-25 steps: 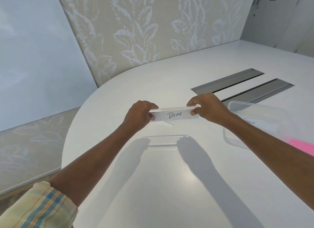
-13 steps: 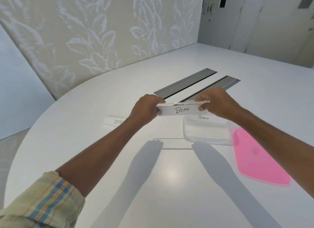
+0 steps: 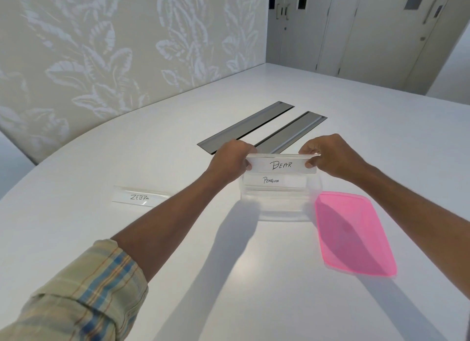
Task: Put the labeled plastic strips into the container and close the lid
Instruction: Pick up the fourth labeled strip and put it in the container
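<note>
Gripping BEAR strip [image 3: 281, 164] level — lengthwise left-right — both hands.

We see a broad white table [image 3: 356, 127] filling the lower frame, with two grey metal hatches [image 3: 259, 127] set into it at centre. At upper left stands a beige wall [image 3: 114, 48] patterned with pale leaves. At upper right are pale grey doors [image 3: 368, 30]. Light casts soft shadows on the tabletop.
</note>
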A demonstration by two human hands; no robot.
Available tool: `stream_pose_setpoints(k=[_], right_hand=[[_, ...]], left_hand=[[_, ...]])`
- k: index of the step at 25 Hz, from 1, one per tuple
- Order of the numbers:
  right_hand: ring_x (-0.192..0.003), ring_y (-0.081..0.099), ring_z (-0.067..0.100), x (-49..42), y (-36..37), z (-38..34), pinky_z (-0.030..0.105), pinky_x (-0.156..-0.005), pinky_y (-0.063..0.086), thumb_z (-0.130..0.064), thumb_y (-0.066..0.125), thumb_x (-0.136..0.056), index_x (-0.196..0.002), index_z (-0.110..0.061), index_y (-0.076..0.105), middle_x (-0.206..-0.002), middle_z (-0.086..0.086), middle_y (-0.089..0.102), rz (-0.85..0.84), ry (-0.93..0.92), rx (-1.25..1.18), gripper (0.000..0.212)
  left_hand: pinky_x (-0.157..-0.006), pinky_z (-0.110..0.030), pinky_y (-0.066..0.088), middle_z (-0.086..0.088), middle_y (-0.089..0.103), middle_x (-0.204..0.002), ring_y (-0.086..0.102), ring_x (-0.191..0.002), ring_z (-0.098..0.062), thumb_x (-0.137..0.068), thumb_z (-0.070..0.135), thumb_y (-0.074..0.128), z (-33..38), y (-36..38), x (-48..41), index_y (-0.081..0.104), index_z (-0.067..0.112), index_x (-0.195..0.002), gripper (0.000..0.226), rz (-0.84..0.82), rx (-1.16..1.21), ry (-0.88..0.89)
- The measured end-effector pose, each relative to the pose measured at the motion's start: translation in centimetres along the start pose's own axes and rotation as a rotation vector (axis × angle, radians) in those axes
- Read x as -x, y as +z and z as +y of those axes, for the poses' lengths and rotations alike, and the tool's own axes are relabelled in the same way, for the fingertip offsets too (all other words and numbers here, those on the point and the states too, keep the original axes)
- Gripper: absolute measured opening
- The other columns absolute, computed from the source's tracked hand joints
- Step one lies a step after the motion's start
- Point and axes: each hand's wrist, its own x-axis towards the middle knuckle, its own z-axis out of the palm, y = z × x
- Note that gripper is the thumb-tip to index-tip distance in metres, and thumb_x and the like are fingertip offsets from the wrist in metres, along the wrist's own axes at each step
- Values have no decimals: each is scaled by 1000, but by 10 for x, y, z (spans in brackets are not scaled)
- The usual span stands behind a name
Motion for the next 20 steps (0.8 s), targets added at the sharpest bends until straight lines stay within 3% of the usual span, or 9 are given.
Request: stream_pose_setpoints(k=[5, 8, 12, 15, 20], right_hand=[[-101, 72, 25, -11, 10, 18, 42, -90, 59, 3, 84, -76, -103, -13, 81, -102, 7, 80, -42, 6, 27, 32], [-100, 72, 25, -21, 19, 24, 43, -88, 60, 0, 84, -77, -102, -14, 80, -101, 5, 79, -74, 15, 47, 30], [-100, 72, 26, -32, 31, 30, 42, -87, 59, -4, 86, -75, -104, -15, 79, -102, 3, 80, -104, 18, 119, 31], [-99, 72, 27, -39, 40, 35, 41, -87, 58, -6, 87, -74, -103, -16, 79, -101, 3, 80, -131, 21, 151, 31], [-98, 72, 26, -41, 54, 39, 40, -88, 57, -8, 88, -74, -103, -16, 79, -101, 2, 80, -163, 31, 176, 31]], left_hand=[[-81, -43, 59, -7, 78, -98, 69, -103, -31, -79, -5, 66, 1, 19, -25, 77, 13, -105, 33, -48, -72, 9], [-80, -34, 51, -7, 81, -104, 68, -111, -31, -83, -3, 67, -5, 30, -36, 77, 15, -117, 40, -49, -116, 13], [-105, -41, 46, -4, 79, -120, 62, -129, -28, -90, 4, 73, -12, 45, -47, 71, 16, -135, 47, -82, -142, -17], [-111, -42, 41, -3, 76, -127, 60, -129, -30, -89, 12, 79, -17, 56, -55, 70, 20, -136, 48, -127, -195, -22], [-117, -47, 38, -2, 76, -122, 61, -122, -31, -86, 15, 81, -22, 67, -60, 73, 23, -128, 44, -180, -260, -11]])
